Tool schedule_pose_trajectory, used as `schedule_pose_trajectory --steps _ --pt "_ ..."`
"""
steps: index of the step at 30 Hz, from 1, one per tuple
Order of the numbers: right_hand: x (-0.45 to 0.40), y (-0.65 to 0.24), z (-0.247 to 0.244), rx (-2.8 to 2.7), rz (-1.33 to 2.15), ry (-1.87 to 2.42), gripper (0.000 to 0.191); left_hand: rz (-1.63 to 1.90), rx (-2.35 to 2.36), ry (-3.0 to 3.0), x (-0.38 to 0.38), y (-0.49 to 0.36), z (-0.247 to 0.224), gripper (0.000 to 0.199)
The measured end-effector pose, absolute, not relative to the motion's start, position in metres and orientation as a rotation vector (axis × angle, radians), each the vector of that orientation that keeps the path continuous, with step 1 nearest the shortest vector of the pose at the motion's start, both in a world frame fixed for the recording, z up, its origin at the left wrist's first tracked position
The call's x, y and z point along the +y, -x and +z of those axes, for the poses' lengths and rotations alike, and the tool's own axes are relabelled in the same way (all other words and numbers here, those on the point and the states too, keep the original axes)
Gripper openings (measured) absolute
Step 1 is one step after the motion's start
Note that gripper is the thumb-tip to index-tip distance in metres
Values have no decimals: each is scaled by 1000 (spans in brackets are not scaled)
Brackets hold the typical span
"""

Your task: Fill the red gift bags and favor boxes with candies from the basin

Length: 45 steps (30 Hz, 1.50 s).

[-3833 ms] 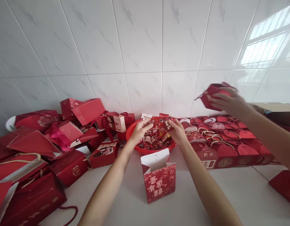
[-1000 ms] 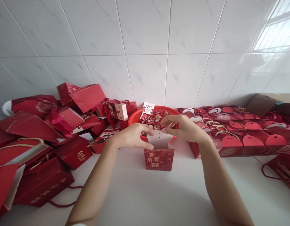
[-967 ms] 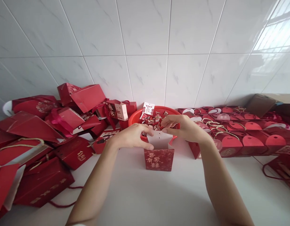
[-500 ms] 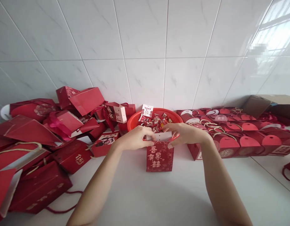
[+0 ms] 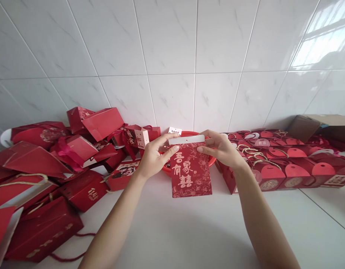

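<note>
A red paper gift bag [image 5: 191, 168] with pale Chinese characters and a flower pattern hangs upright between my hands, its printed front facing me. A pale strip with a small hole runs along its top edge. My left hand [image 5: 155, 154] pinches the upper left side, thumb on the front. On the upper right side my right hand [image 5: 220, 148] grips it the same way, fingers behind. Behind the bag, an orange-red plastic basket [image 5: 213, 161] is mostly covered; a white printed card [image 5: 175, 130] sticks up at its back.
Red gift bags and boxes [image 5: 45, 224] lie heaped at the left, some with cord handles. Rows of red boxes with rounded flaps [image 5: 297, 176] stand at the right. A cardboard box [image 5: 320, 123] is behind them, by the tiled wall [image 5: 172, 93].
Both hands have raised the bag off the white surface and tilted its front more toward me. It now covers most of the basket and the wrapped sweets in it.
</note>
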State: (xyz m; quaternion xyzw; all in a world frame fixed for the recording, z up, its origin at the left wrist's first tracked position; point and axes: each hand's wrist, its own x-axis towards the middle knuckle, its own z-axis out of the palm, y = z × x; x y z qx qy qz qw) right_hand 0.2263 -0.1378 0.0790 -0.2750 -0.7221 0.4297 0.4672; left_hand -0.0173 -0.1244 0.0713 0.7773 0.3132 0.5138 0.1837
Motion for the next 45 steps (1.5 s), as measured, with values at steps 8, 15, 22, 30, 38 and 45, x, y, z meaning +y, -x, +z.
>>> schedule_pose_trajectory --steps 8,15,22,30,38,45 --pt "-141 -226 79 -1667 981 664 37 1186 739 -1936 -128 17 75 55" --pt "-139 -227 78 -1743 949 673 35 1340 755 -2030 -125 16 72 33" --pt "-147 -223 87 -1743 761 793 42 1443 756 -2037 -124 16 70 28" --pt "-146 -226 89 -1788 828 827 35 1474 817 -2036 -126 11 68 29" --pt "-150 -225 90 -1786 644 825 26 1457 862 -1976 -130 13 73 42" --pt "-152 -223 89 -1754 631 812 30 1480 932 -2055 -133 11 77 42"
